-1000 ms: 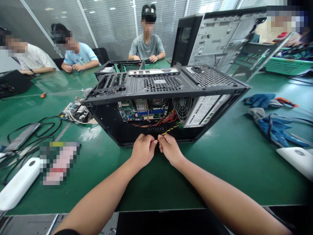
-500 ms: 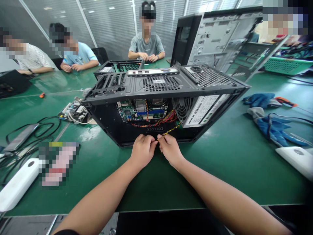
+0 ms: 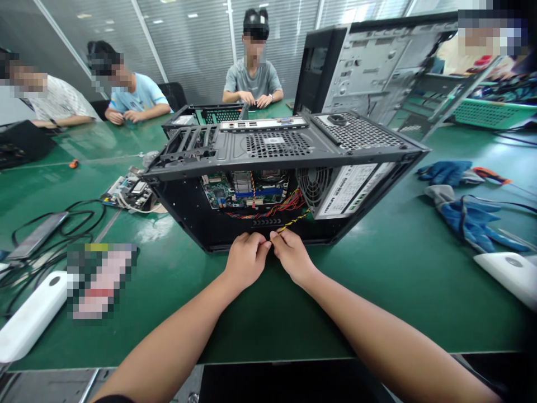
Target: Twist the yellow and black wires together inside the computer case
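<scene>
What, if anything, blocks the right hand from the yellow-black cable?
Nothing visible. The right hand has the yellow-black cable at its fingertips, by the open side of the computer case; the stretch toward the power supply is uncovered. Whatever the fingers cover can't be seen.

panelled wall — glassy, slatted | green table — glossy | dark chair
</scene>
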### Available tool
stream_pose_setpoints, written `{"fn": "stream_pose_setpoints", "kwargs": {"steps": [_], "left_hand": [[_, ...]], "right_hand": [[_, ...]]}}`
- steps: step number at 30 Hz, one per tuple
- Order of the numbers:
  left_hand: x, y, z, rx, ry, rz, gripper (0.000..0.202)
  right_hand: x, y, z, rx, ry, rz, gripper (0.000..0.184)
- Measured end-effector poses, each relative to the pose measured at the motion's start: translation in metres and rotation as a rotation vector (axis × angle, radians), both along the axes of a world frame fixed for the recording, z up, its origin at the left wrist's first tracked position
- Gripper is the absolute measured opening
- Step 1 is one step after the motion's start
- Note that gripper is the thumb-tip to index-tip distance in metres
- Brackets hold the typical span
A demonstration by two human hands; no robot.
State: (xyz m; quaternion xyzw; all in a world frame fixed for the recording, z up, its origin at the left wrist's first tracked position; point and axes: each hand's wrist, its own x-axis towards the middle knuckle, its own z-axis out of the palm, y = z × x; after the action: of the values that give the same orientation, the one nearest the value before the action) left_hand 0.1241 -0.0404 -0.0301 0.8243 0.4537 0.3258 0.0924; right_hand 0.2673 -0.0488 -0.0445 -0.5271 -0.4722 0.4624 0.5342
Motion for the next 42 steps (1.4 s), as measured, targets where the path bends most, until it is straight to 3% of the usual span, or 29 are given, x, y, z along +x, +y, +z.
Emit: {"fn": "stream_pose_setpoints", "kwargs": {"steps": [13, 36, 42], "left_hand": [[-0.0013, 0.0002, -0.0051, 0.146, -0.049, -0.036, 0.006], [0.0001, 0.0002, -0.001, -0.002, 0.05, -0.034, 0.014], [0.0001, 0.0008, -0.003, 0.02, 0.032, -0.043, 0.012]], "right_hand": [[0.0012, -0.0006, 0.0055, -0.054, -0.1, -0.118, 0.047], [0.0015, -0.0016, 0.0029, 0.067, -0.161, -0.03, 0.036], [0.0013, -0.0012, 0.0027, 0.014, -0.135, -0.059, 0.038]]}}
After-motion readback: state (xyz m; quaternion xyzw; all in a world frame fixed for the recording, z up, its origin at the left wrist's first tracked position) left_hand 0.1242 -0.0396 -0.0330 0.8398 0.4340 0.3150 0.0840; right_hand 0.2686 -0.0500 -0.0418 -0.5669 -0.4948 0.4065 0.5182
